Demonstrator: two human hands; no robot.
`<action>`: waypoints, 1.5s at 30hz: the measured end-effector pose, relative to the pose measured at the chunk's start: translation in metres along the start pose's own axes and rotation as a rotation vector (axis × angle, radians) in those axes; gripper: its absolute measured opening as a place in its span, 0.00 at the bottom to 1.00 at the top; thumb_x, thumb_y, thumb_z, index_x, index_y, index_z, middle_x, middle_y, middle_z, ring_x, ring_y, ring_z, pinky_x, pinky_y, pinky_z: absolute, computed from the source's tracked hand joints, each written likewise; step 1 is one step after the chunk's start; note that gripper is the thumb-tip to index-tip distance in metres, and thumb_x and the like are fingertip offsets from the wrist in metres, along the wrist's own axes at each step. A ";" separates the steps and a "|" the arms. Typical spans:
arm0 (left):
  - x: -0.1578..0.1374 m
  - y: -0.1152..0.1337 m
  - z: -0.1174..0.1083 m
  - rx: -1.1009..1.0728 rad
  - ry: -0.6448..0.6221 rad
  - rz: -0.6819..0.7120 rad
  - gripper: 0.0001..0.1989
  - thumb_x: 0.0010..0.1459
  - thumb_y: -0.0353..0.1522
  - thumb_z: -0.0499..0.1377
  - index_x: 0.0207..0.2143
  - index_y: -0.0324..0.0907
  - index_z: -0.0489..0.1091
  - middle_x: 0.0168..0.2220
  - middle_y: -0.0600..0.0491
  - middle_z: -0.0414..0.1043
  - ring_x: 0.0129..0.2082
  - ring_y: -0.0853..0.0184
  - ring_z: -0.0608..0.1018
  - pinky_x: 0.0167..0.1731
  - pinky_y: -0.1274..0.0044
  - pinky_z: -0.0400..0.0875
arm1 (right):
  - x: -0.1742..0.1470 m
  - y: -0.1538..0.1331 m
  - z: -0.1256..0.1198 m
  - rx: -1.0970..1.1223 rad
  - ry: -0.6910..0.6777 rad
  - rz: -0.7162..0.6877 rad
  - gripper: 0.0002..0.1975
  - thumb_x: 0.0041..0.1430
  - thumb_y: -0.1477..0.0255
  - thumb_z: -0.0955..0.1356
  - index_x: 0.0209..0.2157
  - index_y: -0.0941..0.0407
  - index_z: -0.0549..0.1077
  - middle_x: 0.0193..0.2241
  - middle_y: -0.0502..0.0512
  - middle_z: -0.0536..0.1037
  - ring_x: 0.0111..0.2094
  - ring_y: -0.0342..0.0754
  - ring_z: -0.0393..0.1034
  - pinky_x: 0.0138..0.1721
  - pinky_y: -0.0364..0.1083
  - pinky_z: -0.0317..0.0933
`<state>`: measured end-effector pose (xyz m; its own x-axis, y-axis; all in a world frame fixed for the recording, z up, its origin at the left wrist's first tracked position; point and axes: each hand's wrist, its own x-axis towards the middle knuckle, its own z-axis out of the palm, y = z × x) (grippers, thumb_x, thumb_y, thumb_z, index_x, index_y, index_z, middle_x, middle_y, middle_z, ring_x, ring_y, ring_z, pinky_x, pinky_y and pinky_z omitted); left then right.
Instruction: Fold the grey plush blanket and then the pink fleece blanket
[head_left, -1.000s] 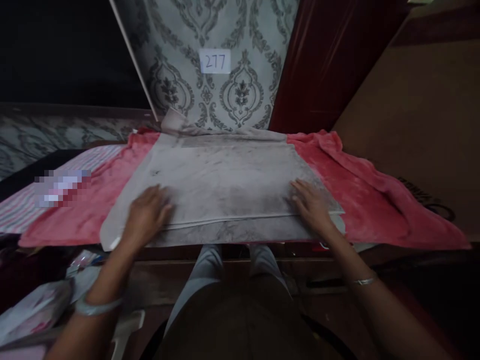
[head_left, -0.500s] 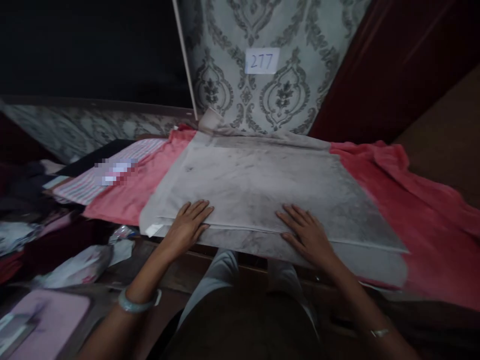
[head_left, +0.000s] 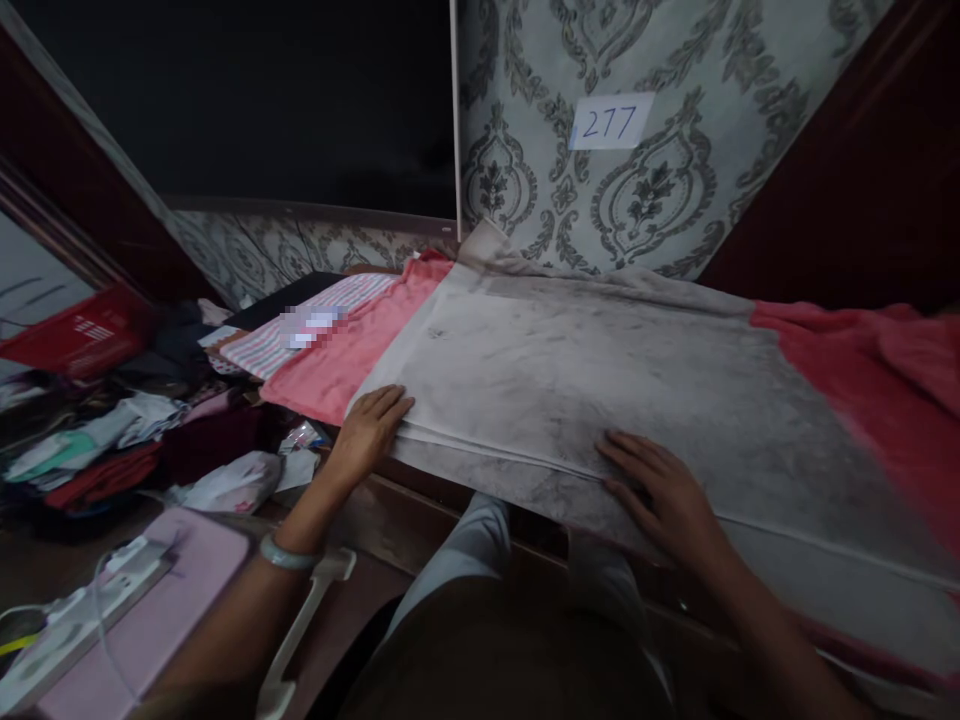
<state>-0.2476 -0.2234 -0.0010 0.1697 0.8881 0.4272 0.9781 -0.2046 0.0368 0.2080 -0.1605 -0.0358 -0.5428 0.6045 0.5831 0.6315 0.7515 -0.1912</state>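
Note:
A grey plush cloth [head_left: 525, 360], smooth on top with a folded layer along its near edge, lies over a red plush blanket [head_left: 862, 420]. My left hand [head_left: 369, 428] rests on the cloth's near left corner, fingers stretched out and pressed flat. Farther right, my right hand [head_left: 660, 485] lies palm down across the near fold, its fingers extended and the thumb apart. Neither hand grips anything visible. More of the red blanket shows to the left, beside a striped cloth [head_left: 255, 345] that it partly covers.
Behind the surface is a patterned wall with a paper marked 277 [head_left: 611, 122] and a large dark screen [head_left: 300, 100]. Heaped clothes [head_left: 112, 450] and a red basket [head_left: 90, 330] lie at left. A power strip [head_left: 82, 620] rests on a pink board [head_left: 202, 560].
The view has turned left, bringing the red basket and more clothes into sight. My left hand has slid left to the cloth's corner. My right hand stays near the front fold.

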 end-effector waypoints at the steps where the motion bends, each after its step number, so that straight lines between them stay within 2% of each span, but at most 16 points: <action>1: 0.000 -0.001 -0.001 0.001 0.001 0.010 0.21 0.62 0.26 0.51 0.54 0.43 0.75 0.60 0.41 0.71 0.61 0.53 0.71 0.57 0.57 0.69 | 0.003 -0.003 0.001 0.006 0.006 -0.002 0.20 0.69 0.63 0.63 0.58 0.52 0.73 0.57 0.61 0.75 0.58 0.58 0.69 0.57 0.62 0.66; 9: -0.001 -0.009 0.006 0.008 0.090 0.031 0.19 0.62 0.26 0.49 0.48 0.42 0.76 0.56 0.43 0.75 0.58 0.55 0.74 0.56 0.58 0.67 | 0.015 -0.022 0.002 -0.057 -0.001 -0.019 0.17 0.70 0.69 0.62 0.55 0.54 0.75 0.54 0.61 0.77 0.55 0.56 0.71 0.54 0.58 0.70; 13: 0.005 -0.011 0.010 0.023 0.065 -0.025 0.15 0.64 0.29 0.50 0.46 0.43 0.75 0.58 0.44 0.73 0.58 0.54 0.73 0.56 0.58 0.67 | 0.012 -0.027 0.003 -0.078 -0.029 -0.027 0.18 0.69 0.73 0.61 0.55 0.53 0.74 0.55 0.61 0.76 0.56 0.55 0.71 0.54 0.58 0.71; 17: 0.007 -0.015 0.003 0.014 0.050 -0.036 0.14 0.62 0.28 0.50 0.43 0.41 0.74 0.55 0.41 0.74 0.55 0.54 0.74 0.55 0.58 0.69 | 0.009 -0.027 0.005 -0.108 0.007 -0.068 0.17 0.68 0.78 0.60 0.50 0.55 0.76 0.52 0.62 0.78 0.53 0.55 0.73 0.51 0.55 0.73; 22: -0.001 -0.020 -0.007 0.019 0.083 0.008 0.13 0.62 0.26 0.50 0.41 0.41 0.74 0.50 0.42 0.77 0.51 0.56 0.76 0.53 0.60 0.71 | 0.012 -0.027 0.005 -0.099 0.059 -0.051 0.15 0.68 0.77 0.60 0.47 0.53 0.76 0.47 0.60 0.79 0.47 0.52 0.76 0.46 0.51 0.74; 27: -0.015 -0.023 -0.001 0.042 0.105 0.041 0.14 0.64 0.26 0.49 0.40 0.42 0.74 0.49 0.42 0.77 0.51 0.57 0.76 0.52 0.62 0.72 | 0.014 -0.030 0.003 -0.098 0.097 -0.162 0.12 0.66 0.78 0.61 0.45 0.54 0.74 0.42 0.60 0.79 0.47 0.52 0.75 0.47 0.51 0.73; 30: -0.020 -0.024 0.003 0.040 0.109 0.018 0.13 0.64 0.26 0.50 0.40 0.42 0.74 0.51 0.42 0.76 0.52 0.57 0.75 0.54 0.62 0.71 | 0.014 -0.031 0.002 -0.100 0.117 -0.179 0.12 0.65 0.79 0.62 0.44 0.55 0.73 0.41 0.60 0.79 0.45 0.52 0.74 0.46 0.52 0.73; 39: -0.025 -0.023 0.006 0.023 0.097 -0.034 0.13 0.61 0.26 0.51 0.41 0.44 0.74 0.52 0.43 0.76 0.52 0.56 0.75 0.52 0.60 0.71 | 0.015 -0.032 0.003 -0.074 0.073 -0.163 0.13 0.64 0.80 0.61 0.41 0.54 0.74 0.39 0.59 0.78 0.43 0.53 0.73 0.43 0.52 0.70; 45: -0.015 -0.007 -0.012 -0.001 0.114 0.017 0.11 0.60 0.33 0.54 0.41 0.44 0.74 0.51 0.43 0.75 0.53 0.53 0.73 0.53 0.58 0.68 | 0.031 -0.036 -0.010 -0.006 -0.004 -0.126 0.09 0.67 0.75 0.62 0.34 0.54 0.73 0.34 0.58 0.76 0.37 0.51 0.71 0.39 0.49 0.68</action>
<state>-0.2583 -0.2400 0.0028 0.1720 0.8319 0.5275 0.9750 -0.2202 0.0294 0.1742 -0.1711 -0.0025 -0.6203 0.5067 0.5987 0.5615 0.8198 -0.1121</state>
